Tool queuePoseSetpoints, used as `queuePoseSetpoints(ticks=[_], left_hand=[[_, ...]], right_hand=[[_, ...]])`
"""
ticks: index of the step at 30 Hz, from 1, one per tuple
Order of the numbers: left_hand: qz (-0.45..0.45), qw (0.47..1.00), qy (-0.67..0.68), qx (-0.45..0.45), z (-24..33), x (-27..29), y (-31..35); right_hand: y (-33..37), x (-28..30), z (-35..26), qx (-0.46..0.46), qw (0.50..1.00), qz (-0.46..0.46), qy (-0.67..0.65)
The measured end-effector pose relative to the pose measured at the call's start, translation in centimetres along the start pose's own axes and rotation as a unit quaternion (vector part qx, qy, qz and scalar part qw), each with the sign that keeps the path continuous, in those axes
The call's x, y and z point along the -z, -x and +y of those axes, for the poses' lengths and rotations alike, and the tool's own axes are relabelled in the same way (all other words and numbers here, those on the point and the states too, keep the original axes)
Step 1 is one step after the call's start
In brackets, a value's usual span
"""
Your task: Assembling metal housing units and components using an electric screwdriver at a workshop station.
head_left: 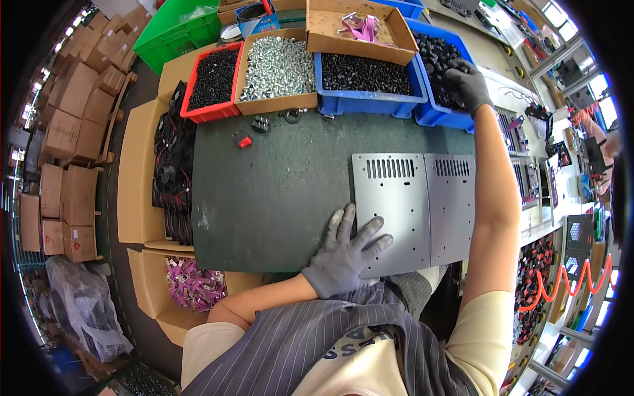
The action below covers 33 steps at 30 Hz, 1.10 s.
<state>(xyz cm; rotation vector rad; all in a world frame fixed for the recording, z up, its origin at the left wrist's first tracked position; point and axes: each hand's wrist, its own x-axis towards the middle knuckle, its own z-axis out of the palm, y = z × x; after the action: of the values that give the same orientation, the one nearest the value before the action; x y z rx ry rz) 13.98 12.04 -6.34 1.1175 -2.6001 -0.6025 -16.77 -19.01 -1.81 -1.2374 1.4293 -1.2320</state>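
My left hand (345, 254), in a grey glove, lies flat with its fingers spread across the near left edge of a grey sheet-metal panel (389, 211). The panel has a row of slots at its far end and several small holes. Touching its right side is a second, similar slotted panel (450, 218), partly covered by my right arm. My right hand (467, 84), also gloved, reaches into the blue bin of black parts (437, 58) at the far right. Its fingers are curled down among the parts; whatever they hold is hidden.
Along the far edge stand a red bin (236, 47) of small black pieces, a carton (309, 101) of silvery screws and a blue bin (370, 104) of black screws. A red-and-black piece (243, 140) lies on the dark green tabletop (271, 191). Cartons of fans (173, 171) and purple parts (195, 285) sit left.
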Motion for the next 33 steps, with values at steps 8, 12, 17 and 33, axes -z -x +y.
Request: queuePoseSetpoints(ticks=[8,12,17,33], left_hand=[[-0.04,0.997,-0.062,0.028,0.7,0.1,-0.1],[-0.074,0.993,-0.086,0.026,0.8,0.3,-0.2],[0.032,0.996,-0.077,-0.012,-0.9,2.1,-3.5],[0.069,0.994,-0.01,-0.078,-0.5,-0.2,-12.1]], right_hand=[[12.6,-0.2,-5.1,0.052,0.98,-0.175,0.081],[19.9,-2.5,-1.7,0.136,0.935,-0.221,0.242],[24.6,-2.6,0.6,0.235,0.837,-0.261,0.419],[32.2,2.2,4.0,0.205,0.869,0.025,0.449]])
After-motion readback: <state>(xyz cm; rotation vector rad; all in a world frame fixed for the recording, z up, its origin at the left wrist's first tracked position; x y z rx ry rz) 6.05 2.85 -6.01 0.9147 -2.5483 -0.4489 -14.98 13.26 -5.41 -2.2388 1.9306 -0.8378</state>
